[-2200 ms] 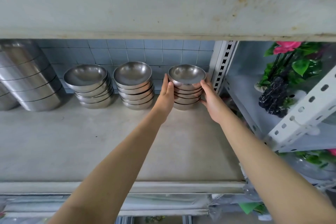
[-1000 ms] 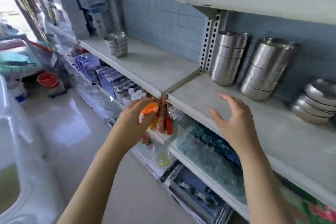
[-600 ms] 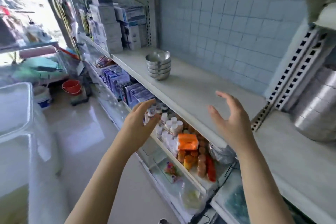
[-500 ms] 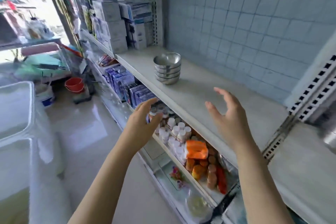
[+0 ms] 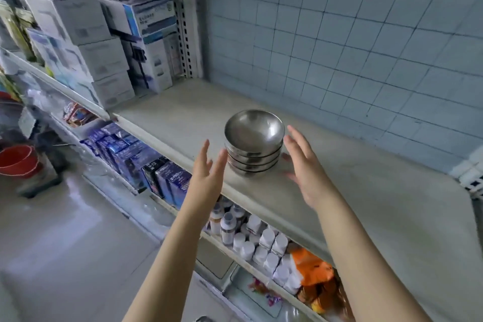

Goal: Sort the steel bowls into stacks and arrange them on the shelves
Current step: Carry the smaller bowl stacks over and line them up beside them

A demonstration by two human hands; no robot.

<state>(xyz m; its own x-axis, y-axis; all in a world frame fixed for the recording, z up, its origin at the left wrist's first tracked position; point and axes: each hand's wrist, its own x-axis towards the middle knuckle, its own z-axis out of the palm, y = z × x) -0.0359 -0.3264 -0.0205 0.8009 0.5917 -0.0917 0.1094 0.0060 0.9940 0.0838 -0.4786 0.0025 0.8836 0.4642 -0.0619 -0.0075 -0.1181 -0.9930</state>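
Observation:
A stack of several nested steel bowls (image 5: 254, 144) stands on the grey shelf (image 5: 366, 196), close to its front edge. My left hand (image 5: 209, 172) is just left of the stack with straight fingers, a small gap from the bowls. My right hand (image 5: 303, 165) is just right of the stack, fingers spread and straight, its thumb near the stack's base. Neither hand holds anything.
White and blue boxes (image 5: 104, 42) are piled at the shelf's left end beside a slotted upright (image 5: 185, 21). A blue tiled wall (image 5: 339, 42) backs the shelf. Below are purple packets (image 5: 146, 159), white bottles (image 5: 256, 240) and an orange pack (image 5: 311, 269). A red bucket (image 5: 18, 159) stands on the floor.
I let go of the stack placed on the right-hand shelf, turned left, and both empty hands have come up to either side of another bowl stack.

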